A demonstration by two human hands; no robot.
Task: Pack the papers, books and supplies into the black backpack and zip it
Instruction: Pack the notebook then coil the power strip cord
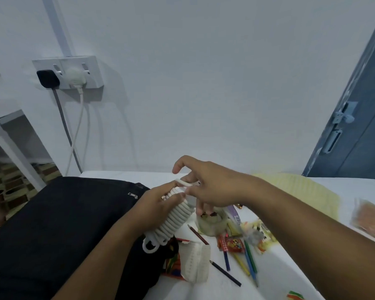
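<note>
My left hand (154,204) grips one coiled white cable (173,221); my right hand (208,187) pinches its end. One black fabric backpack (59,217) covers the white table's (279,269) left edge; roughly six pencils (249,260) lie right.

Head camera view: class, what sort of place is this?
Probably a room in a home: a white-covered table against a plain wall, a wall socket with plugs, and a blue door.

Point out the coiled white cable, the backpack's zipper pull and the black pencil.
coiled white cable (178,217): head view, middle of the coil.
zipper pull (132,194): head view, the metal tab.
black pencil (225,273): head view, mid-shaft.
</note>
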